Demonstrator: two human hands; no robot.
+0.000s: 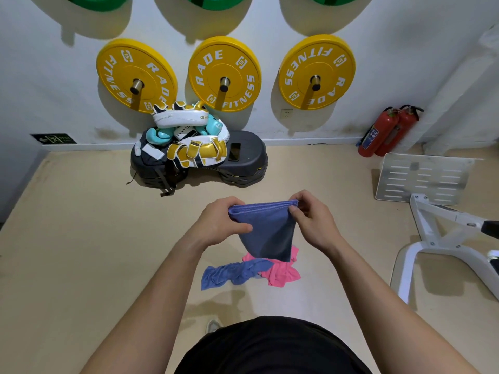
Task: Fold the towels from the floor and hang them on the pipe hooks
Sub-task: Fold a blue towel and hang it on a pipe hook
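Holding a folded blue towel (266, 230) up in front of me, I have both hands clamped on its top edge: my left hand (218, 225) pinches the left corner, thumb across the front of the cloth, and my right hand (313, 220) pinches the right corner, fingers curled over the doubled hem. The top edge runs nearly level between my two grips, and the cloth hangs down from it, narrowing toward a point at the bottom.

Below it, on the tan floor (81, 252), two more towels lie crumpled and touching: a second blue towel (232, 273) stretched out to the left, and a pink towel (280, 271) bunched to its right, partly hidden behind the one I hold.

Farther off, against the white wall, a dark step platform (243, 163) carries a heap of boxing pads and gloves (189, 133), with a black phone (234, 151) lying flat beside the heap. Three yellow weight plates (224, 74) hang on pegs above. Two red fire extinguishers (386, 133) stand at the right, near a white metal frame (432, 230).
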